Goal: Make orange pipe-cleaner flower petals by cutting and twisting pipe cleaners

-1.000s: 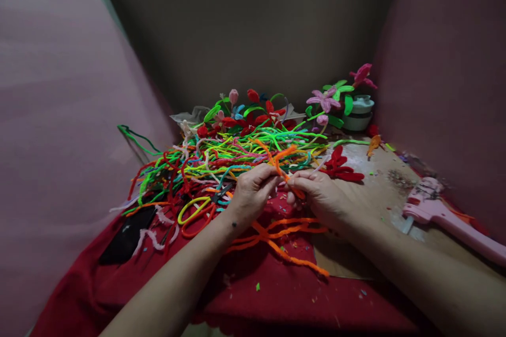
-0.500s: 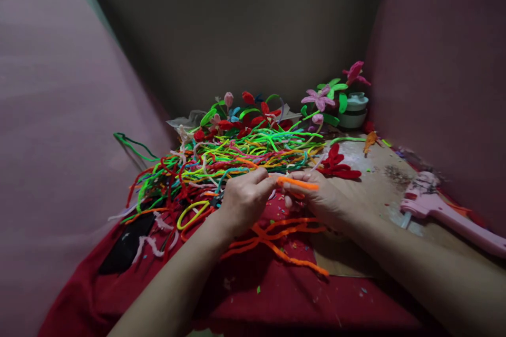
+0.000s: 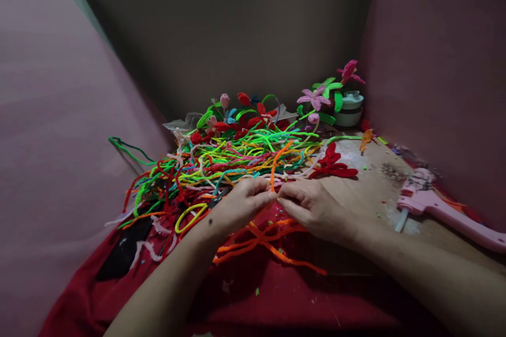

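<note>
An orange pipe cleaner (image 3: pixel 275 164) stands up from between my fingertips, its upper part bent to the right. My left hand (image 3: pixel 245 201) pinches it near its lower end. My right hand (image 3: pixel 316 209) is closed just beside, thumb and forefinger meeting at the same spot; the piece inside them is mostly hidden. Below both hands, several loose orange pipe cleaners (image 3: pixel 272 253) lie crossed on the red cloth (image 3: pixel 237 295). Behind my hands spreads a heap of pipe cleaners (image 3: pixel 237 155) in many colours.
A pink glue gun (image 3: pixel 429 205) lies at right on a brown board (image 3: pixel 371 189). Red fuzzy petals (image 3: pixel 334 166) rest beyond my right hand. Yellow-handled scissors (image 3: pixel 192 217) and a flat black object (image 3: pixel 124 250) are at left. Fuzzy flowers (image 3: pixel 314 97) and a lidded jar (image 3: pixel 350 108) stand behind.
The orange pipe cleaner has gone from lying sideways across my right fingers to pointing upward. My right hand has turned over, its fingers now curled beside my left fingertips.
</note>
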The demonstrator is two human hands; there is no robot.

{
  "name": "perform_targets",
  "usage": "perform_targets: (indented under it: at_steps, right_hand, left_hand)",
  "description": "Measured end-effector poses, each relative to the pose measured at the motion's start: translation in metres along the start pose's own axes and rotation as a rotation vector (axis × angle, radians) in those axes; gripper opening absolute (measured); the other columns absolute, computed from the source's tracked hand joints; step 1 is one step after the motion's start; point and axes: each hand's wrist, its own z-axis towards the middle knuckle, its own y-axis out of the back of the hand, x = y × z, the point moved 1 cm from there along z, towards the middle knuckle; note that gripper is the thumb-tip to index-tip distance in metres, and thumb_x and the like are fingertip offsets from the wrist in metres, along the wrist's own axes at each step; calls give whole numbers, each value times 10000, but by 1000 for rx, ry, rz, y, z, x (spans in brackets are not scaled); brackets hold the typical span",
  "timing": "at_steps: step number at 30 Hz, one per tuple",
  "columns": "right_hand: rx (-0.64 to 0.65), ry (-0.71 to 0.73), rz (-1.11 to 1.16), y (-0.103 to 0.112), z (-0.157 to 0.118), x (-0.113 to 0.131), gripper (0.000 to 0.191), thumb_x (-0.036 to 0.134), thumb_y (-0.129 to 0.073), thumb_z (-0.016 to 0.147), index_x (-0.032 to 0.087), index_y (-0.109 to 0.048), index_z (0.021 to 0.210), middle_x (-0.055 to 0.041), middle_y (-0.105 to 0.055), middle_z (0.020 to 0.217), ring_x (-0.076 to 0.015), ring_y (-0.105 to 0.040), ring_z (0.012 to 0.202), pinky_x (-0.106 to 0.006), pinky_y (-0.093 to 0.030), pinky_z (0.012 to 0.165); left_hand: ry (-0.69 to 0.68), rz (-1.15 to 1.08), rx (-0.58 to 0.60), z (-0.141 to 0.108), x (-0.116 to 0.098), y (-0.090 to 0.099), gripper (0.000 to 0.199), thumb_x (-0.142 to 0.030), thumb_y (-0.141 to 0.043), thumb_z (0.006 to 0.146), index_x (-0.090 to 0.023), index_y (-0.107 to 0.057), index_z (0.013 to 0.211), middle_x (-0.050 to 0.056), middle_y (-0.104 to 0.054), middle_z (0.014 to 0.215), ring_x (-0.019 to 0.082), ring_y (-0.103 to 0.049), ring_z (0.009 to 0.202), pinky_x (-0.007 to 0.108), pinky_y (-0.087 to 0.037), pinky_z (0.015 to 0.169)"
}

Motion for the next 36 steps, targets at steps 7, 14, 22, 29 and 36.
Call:
perform_targets:
  at_steps: [7, 14, 22, 29, 36]
  right_hand:
    - [-170, 319, -313, 1, -9, 6, 231, 149, -410, 829, 167, -558, 652, -49, -549, 599, -147, -462, 591, -281, -354, 589]
    - [-156, -98, 423, 6, -2, 14, 159, 221, -477, 848, 169, -583, 741, 2, -561, 639, -108, -510, 606, -218, -411, 589]
    - [-51, -111, 419, 8, -3, 20, 181, 213, -491, 833, 146, -592, 699, -5, -549, 634, -107, -502, 595, -223, -404, 571]
    - [-208, 221, -7, -1, -13, 23, 165, 95, -459, 816, 128, -555, 687, -28, -524, 626, -118, -469, 605, -254, -386, 617]
    - [-231, -11, 74, -3, -7, 15, 181, 162, -460, 855, 151, -563, 707, 1, -521, 600, -109, -496, 565, -238, -399, 579]
  left_hand:
    - [300, -641, 197, -1, -6, -3, 208, -283, -630, 692, -140, -501, 613, -63, -342, 485, 14, -204, 371, 164, -146, 360]
    - [-460, 130, -219, -12, -14, 8, 186, -251, -602, 767, -198, -636, 942, 49, -565, 919, 144, -544, 830, 236, -448, 695]
    - [-632, 480, -274, -20, -28, 6, 89, -171, -519, 822, -158, -574, 753, 30, -532, 812, 134, -485, 802, 265, -401, 752]
    - [-50, -52, -27, -14, -27, -4, 215, -298, -482, 832, -151, -463, 678, -42, -411, 616, 74, -370, 558, 204, -334, 543]
    - [-388, 276, -295, -14, -22, -7, 67, -186, -531, 812, -154, -589, 805, 9, -567, 767, 109, -515, 728, 219, -396, 686]
